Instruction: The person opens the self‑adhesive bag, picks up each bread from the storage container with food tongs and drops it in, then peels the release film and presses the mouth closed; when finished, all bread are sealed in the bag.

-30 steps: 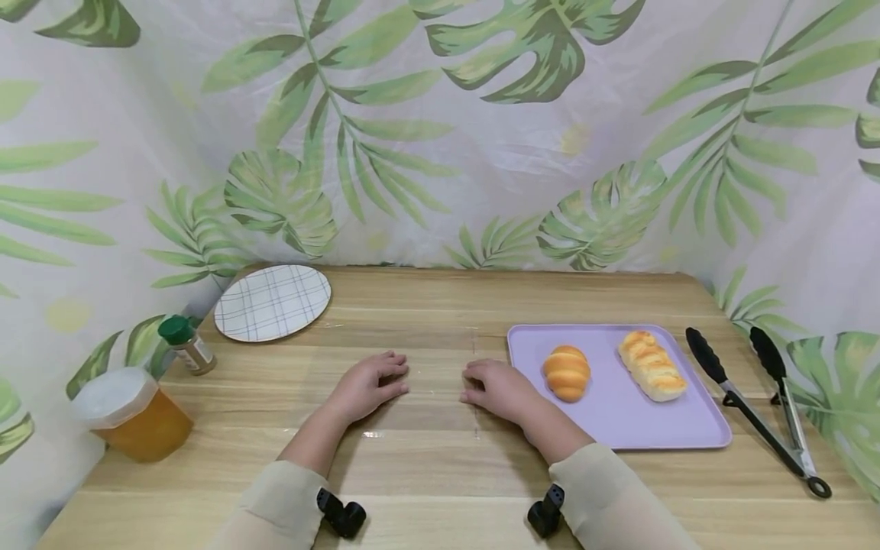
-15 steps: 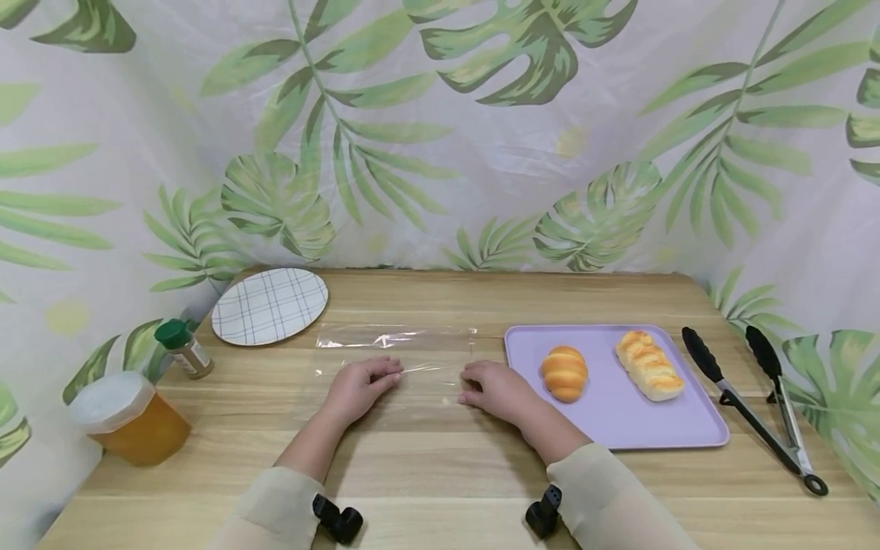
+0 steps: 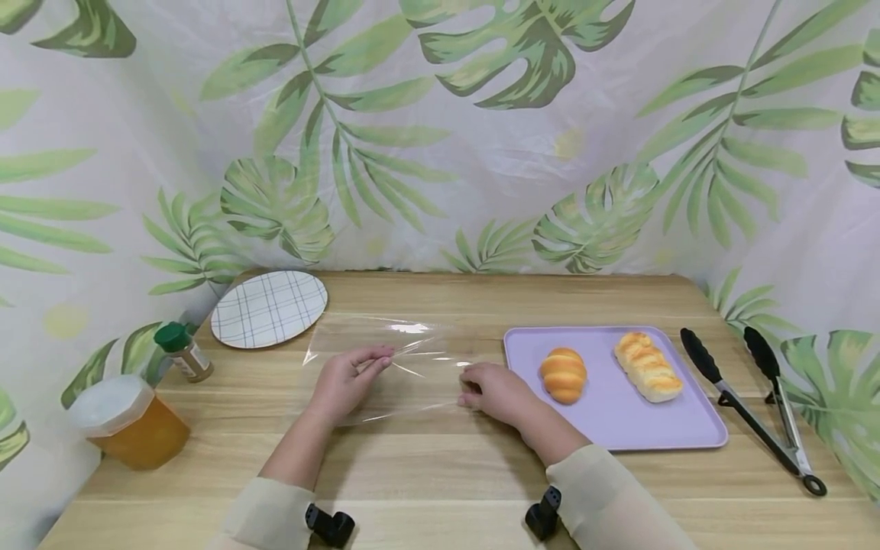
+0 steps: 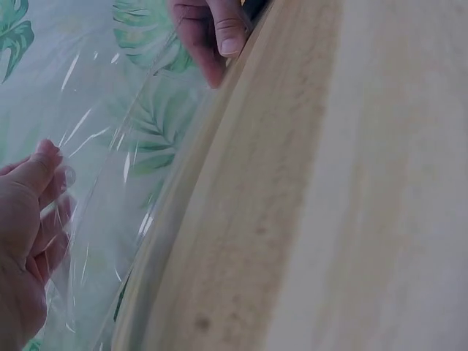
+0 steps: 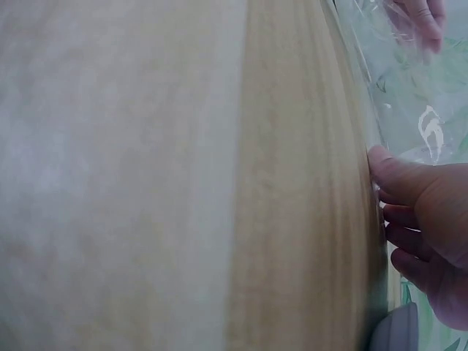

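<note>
A thin clear plastic bag [image 3: 412, 336] spreads over the wooden table between the two hands, shiny and creased. The left hand [image 3: 347, 386] pinches its film between thumb and fingertips, and creases fan out from that grip. In the left wrist view the film stands raised and taut beside the left hand [image 4: 25, 227]. At the bag's right end the right hand [image 3: 500, 391] holds the edge with curled fingers. The right wrist view shows the right hand's thumb [image 5: 391, 172] against the film edge, the other fingers bent below it.
A lilac tray [image 3: 619, 435] with a croissant-shaped roll [image 3: 564, 374] and a scored bread loaf [image 3: 648, 367] is at right, black-tipped tongs [image 3: 756, 412] beyond it. At left stand a checked plate [image 3: 270, 309], a green-capped shaker [image 3: 184, 351] and an amber tub with white lid [image 3: 131, 422].
The left hand has moved left and slightly up, pulling the film; the bag, almost flat before, now shows raised, bright creases. The right hand has stayed nearly in place.
</note>
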A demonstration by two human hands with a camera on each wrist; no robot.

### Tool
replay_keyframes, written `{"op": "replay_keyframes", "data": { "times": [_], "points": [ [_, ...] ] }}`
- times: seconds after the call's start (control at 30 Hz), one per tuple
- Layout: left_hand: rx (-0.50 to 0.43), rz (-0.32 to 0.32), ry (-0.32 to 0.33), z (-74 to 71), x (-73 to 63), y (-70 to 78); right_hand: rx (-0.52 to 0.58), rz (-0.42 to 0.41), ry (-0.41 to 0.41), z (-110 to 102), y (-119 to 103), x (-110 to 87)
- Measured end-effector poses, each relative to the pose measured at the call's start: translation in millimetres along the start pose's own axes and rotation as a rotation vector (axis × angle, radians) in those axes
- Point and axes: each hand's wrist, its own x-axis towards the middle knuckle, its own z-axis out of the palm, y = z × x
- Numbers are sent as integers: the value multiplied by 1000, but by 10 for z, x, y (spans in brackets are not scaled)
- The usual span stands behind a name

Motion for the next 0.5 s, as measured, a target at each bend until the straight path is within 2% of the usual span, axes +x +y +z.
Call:
{"op": "replay_keyframes", "data": {
  "times": [0.1,0.33,0.5],
  "points": [
    [-18,11,19,-13,1,16,-2,-11,-3,-9,0,-9],
    [-41,-19,34,19,-35,-42,-1,-12,-5,-21,2,-15],
    [-41,8,67,55,-66,-92,19,8,6,-48,-10,-50]
  ]
}}
